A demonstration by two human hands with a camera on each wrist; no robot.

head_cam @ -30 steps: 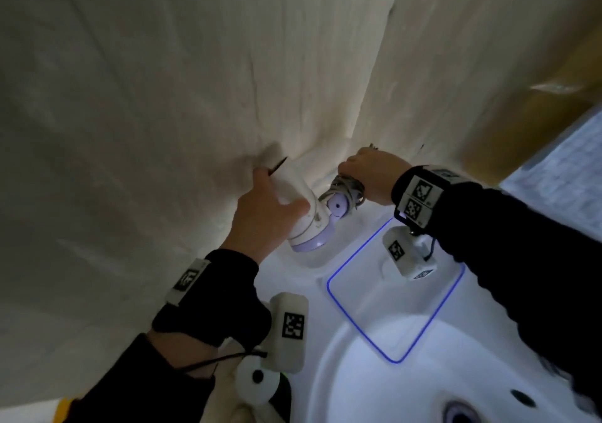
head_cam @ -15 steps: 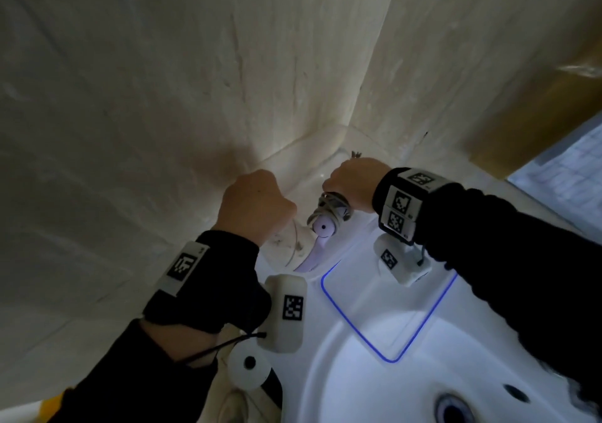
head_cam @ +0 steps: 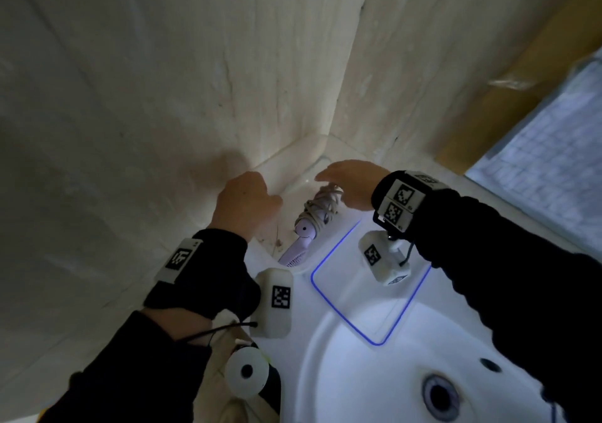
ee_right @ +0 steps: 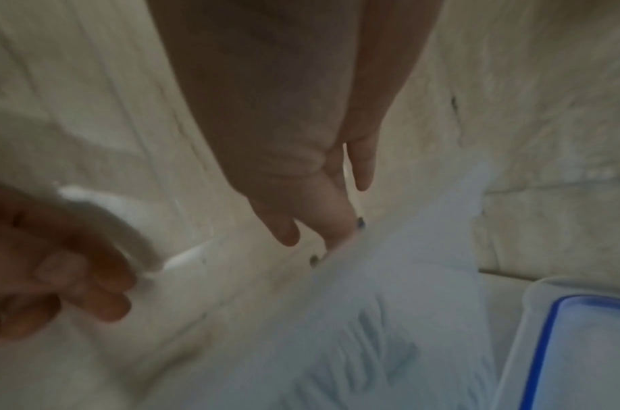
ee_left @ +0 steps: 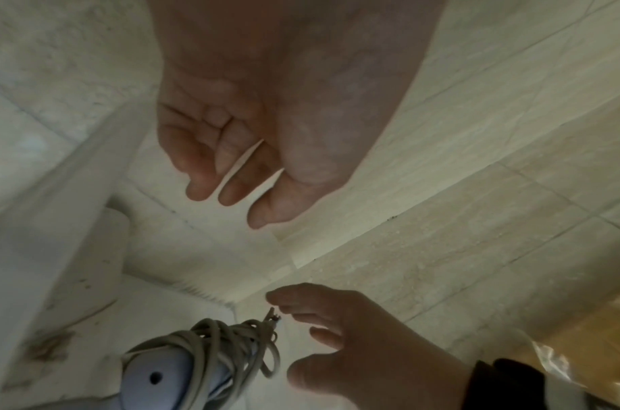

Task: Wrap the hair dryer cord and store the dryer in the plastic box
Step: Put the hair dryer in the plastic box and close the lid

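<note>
Your left hand (head_cam: 242,202) hovers by the tiled wall (head_cam: 146,96), over the back corner of the counter. In the left wrist view its fingers (ee_left: 200,177) hang loosely curled and relaxed, touching nothing.

Just right of that hand lies the hair dryer (head_cam: 311,223), lilac and white. Its cord (head_cam: 325,202) is wound in grey loops round the handle, and the plug prongs (ee_left: 270,312) stick up from the bundle. The dryer seems to sit in a clear plastic box (ee_right: 389,319) in the corner, though the box walls are blurred and hard to trace, so you cannot be sure from these views.

Beside it, nearer the sink (head_cam: 374,373), a clear lid (head_cam: 371,279) with a blue rim lies flat on the counter.

Black-and-white square code tags show on both wrist bands and on the wrist cameras; no readable words appear on anything.

Your right hand (head_cam: 353,183) hovers just above the cord bundle, palm down, fingers spread and nearly straight. It holds nothing; in the left wrist view its fingertips (ee_left: 284,296) are close to the plug prongs but apart from them.
</note>
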